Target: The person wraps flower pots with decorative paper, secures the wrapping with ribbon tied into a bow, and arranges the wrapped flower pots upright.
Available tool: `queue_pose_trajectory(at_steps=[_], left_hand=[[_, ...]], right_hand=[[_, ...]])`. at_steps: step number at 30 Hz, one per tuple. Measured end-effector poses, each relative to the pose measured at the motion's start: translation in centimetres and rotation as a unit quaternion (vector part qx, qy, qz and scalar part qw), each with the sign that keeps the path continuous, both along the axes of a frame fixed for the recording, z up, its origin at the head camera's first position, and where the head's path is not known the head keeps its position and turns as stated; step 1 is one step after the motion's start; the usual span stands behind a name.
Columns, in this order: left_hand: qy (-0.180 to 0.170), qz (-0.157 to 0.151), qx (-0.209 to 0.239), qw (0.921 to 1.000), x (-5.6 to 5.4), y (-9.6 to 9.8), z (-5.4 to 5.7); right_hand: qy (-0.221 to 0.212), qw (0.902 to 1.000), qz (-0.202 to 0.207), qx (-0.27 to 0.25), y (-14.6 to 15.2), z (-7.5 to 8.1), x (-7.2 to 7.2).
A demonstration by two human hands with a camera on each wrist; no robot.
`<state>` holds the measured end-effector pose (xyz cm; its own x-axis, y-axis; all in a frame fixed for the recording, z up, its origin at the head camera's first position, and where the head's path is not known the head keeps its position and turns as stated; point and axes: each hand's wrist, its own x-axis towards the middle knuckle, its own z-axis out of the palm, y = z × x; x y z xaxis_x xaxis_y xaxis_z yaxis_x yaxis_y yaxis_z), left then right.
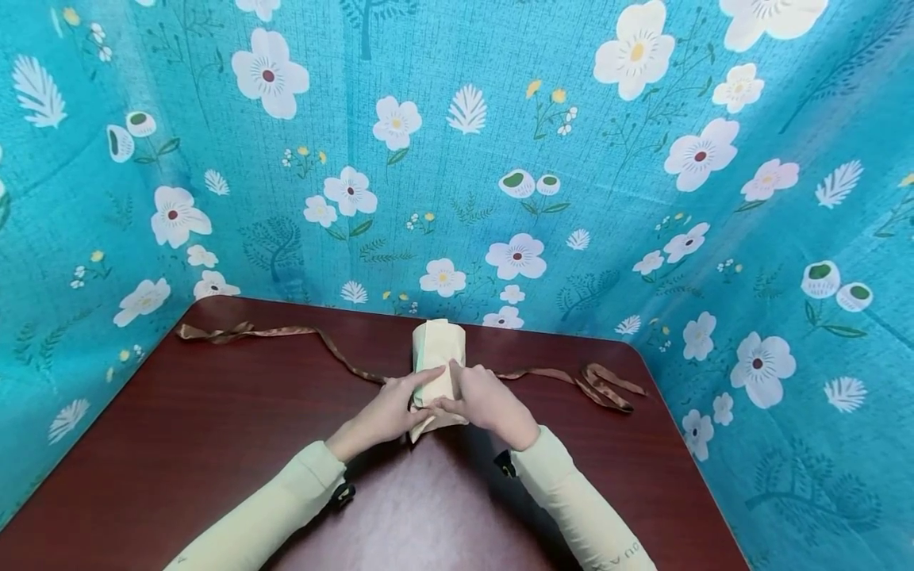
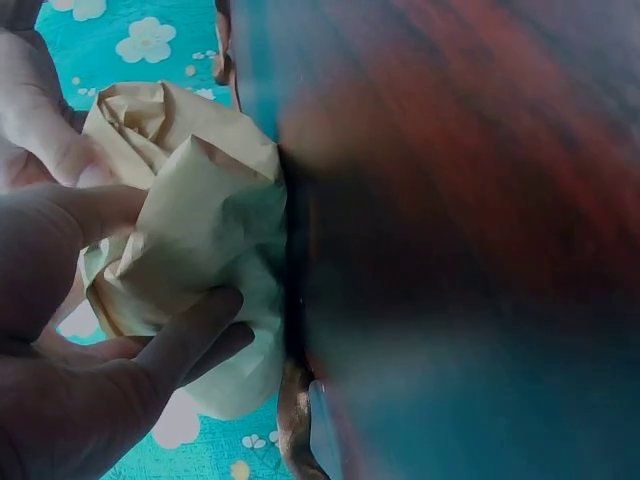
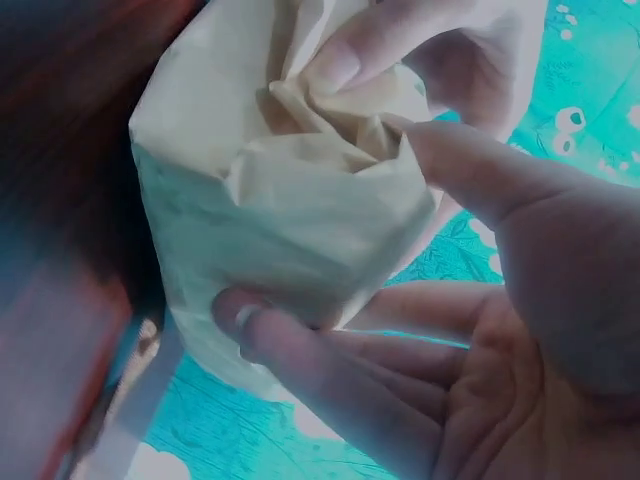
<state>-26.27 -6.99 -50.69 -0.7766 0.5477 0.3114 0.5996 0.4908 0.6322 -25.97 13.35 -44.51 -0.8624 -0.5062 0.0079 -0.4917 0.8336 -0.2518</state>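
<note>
Crumpled paper bundle (image 2: pixel 205 215) in left grip (image 2: pixel 105 395), brown ribbon (image 2: pixel 294 415) beside

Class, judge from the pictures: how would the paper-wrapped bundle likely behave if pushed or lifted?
The bundle would probably crumple at its near end, where the paper is creased. It might roll if pushed, since its sides look rounded. Its weight is uncertain: paper hides any contents.

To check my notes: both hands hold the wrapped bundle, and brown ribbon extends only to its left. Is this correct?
Not quite: the head view shows brown ribbon extending left and right of the wrapped bundle. The left hand and right hand do hold it.
</note>
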Motion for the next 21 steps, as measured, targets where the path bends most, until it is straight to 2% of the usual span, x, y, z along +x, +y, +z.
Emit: queue_pose_trajectory(at_steps=[2, 5, 9, 11, 16, 18, 21], left_hand=[[-0.013, -0.007, 0.003, 0.9999, 0.0, -0.1, 0.0], [-0.034, -0.011, 0.014, 0.9993, -0.1, -0.3, 0.2], [-0.062, -0.024, 0.025, 0.9975, -0.2, -0.6, 0.2], [-0.08, -0.041, 0.031, 0.9955, -0.2, -0.8, 0.2], [-0.102, -0.077, 0.046, 0.9908, -0.2, -1.3, 0.4], [-0.104, -0.073, 0.047, 0.9908, -0.1, -1.4, 0.4], [-0.128, -0.049, 0.058, 0.9889, 0.0, -1.3, 0.3]], right_hand=[[0.045, 0.9989, 0.01, 0.013, -0.2, 0.0, 0.0], [0.09, 0.9958, 0.014, 0.011, -0.4, 0.0, 0.0], [0.074, 0.9967, 0.013, -0.03, -0.5, -0.2, -0.3], [0.064, 0.9969, 0.013, -0.044, -0.5, -0.4, -0.3], [0.066, 0.9971, 0.01, -0.036, -0.5, -0.4, -0.3], [0.065, 0.9972, 0.009, -0.036, -0.5, -0.3, -0.4], [0.071, 0.9966, 0.009, -0.041, -0.5, -0.5, -0.4]])
